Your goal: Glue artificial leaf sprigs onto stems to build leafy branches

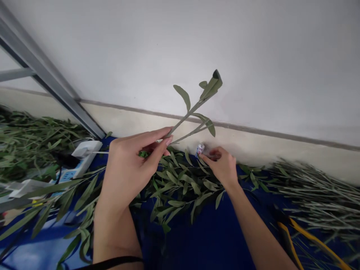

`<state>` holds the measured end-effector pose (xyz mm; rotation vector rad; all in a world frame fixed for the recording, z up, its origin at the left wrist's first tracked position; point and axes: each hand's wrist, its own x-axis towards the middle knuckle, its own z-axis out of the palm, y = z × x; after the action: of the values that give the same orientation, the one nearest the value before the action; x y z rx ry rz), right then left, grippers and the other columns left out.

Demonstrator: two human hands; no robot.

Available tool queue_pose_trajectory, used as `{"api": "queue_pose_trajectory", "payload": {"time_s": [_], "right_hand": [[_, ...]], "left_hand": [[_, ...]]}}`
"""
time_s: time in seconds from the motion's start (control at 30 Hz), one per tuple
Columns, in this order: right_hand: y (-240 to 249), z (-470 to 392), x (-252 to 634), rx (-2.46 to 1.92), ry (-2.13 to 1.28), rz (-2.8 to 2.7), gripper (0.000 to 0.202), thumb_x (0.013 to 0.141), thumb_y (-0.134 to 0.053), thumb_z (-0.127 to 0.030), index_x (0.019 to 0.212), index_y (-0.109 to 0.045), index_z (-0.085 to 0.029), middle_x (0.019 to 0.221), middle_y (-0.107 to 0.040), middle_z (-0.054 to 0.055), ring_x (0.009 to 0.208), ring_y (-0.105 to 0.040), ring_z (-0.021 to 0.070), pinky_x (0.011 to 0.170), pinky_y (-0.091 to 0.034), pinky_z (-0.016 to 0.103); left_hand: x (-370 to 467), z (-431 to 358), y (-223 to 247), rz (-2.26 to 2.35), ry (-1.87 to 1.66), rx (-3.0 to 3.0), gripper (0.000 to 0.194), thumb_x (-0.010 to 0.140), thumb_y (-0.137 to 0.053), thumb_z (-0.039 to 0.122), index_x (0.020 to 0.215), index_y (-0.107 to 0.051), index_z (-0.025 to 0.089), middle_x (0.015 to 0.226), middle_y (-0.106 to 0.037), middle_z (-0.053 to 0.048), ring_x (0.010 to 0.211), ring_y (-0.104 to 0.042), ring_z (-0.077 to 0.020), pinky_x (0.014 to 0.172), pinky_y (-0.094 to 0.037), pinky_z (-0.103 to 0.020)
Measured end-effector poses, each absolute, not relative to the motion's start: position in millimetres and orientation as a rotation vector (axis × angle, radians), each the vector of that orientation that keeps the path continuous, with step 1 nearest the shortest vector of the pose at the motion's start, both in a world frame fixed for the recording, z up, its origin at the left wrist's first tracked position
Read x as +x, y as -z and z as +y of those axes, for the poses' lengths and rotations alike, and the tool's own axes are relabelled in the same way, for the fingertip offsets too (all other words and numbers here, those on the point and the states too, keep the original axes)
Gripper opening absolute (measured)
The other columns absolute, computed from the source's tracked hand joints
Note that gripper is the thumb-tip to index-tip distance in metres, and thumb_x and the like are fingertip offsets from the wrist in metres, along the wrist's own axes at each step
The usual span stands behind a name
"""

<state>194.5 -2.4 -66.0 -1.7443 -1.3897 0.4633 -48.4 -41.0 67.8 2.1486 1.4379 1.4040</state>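
My left hand (pixel 135 161) pinches the stem of a small leafy sprig (pixel 194 109), which points up and right in front of the wall. To its right, my right hand (pixel 222 165) has its thumb and fingers close together beside a small white patterned roll (pixel 200 149) near the base of the wall. The fingers touch or nearly touch the roll; whether they grip it is unclear. Leafy green branches (pixel 180 180) lie below and between both hands on the blue surface (pixel 202 240).
A white and blue power strip (pixel 87 157) with plugs stands at the left, beside piled foliage (pixel 36 146) and a metal frame (pixel 53 75). Bare stems (pixel 320 195) lie at the right, above a yellow-handled tool (pixel 317 242). The wall (pixel 253 56) rises behind.
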Motion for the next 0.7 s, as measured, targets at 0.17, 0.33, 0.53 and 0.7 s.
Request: {"api": "queue_pose_trajectory", "payload": {"time_s": [0.17,0.33,0.53,0.7], "right_hand": [[72.8,19.2,174.2,-1.75,-0.488,-1.453,0.022,0.082,-0.078,-0.043,0.078,-0.079,-0.021,0.085,-0.082,0.01,0.085,-0.078,0.0307,0.083,-0.052,0.037],[73.3,19.7,177.0,-1.74,-0.546,-1.495,0.02,0.087,-0.075,-0.039,0.079,-0.082,-0.022,0.076,-0.082,0.008,0.077,-0.078,0.0285,0.073,-0.052,0.033],[73.9,21.6,177.5,-1.759,-0.552,-1.5,0.019,0.085,-0.079,-0.037,0.078,-0.081,-0.02,0.079,-0.082,0.01,0.08,-0.078,0.029,0.075,-0.054,0.033],[73.7,20.4,179.0,-1.752,-0.553,-1.519,0.02,0.087,-0.076,-0.037,0.077,-0.082,-0.02,0.076,-0.081,0.01,0.078,-0.078,0.0295,0.073,-0.053,0.034]], "left_hand": [[-46.7,-41.2,-68.1,1.451,-1.374,2.162,0.023,0.094,-0.072,0.027,0.115,-0.08,0.022,0.089,-0.081,-0.001,0.073,-0.075,-0.0161,0.067,-0.062,-0.025],[-49.3,-39.9,-67.3,1.457,-1.379,2.142,0.023,0.093,-0.073,0.026,0.115,-0.081,0.023,0.089,-0.081,0.0,0.073,-0.075,-0.0166,0.065,-0.061,-0.025],[-50.8,-40.2,-67.7,1.45,-1.379,2.144,0.024,0.093,-0.074,0.025,0.117,-0.08,0.024,0.088,-0.081,0.001,0.072,-0.075,-0.0147,0.065,-0.061,-0.022],[-52.2,-40.9,-68.2,1.415,-1.399,2.139,0.023,0.094,-0.073,0.024,0.115,-0.08,0.021,0.095,-0.082,-0.001,0.071,-0.075,-0.013,0.065,-0.062,-0.021]]}}
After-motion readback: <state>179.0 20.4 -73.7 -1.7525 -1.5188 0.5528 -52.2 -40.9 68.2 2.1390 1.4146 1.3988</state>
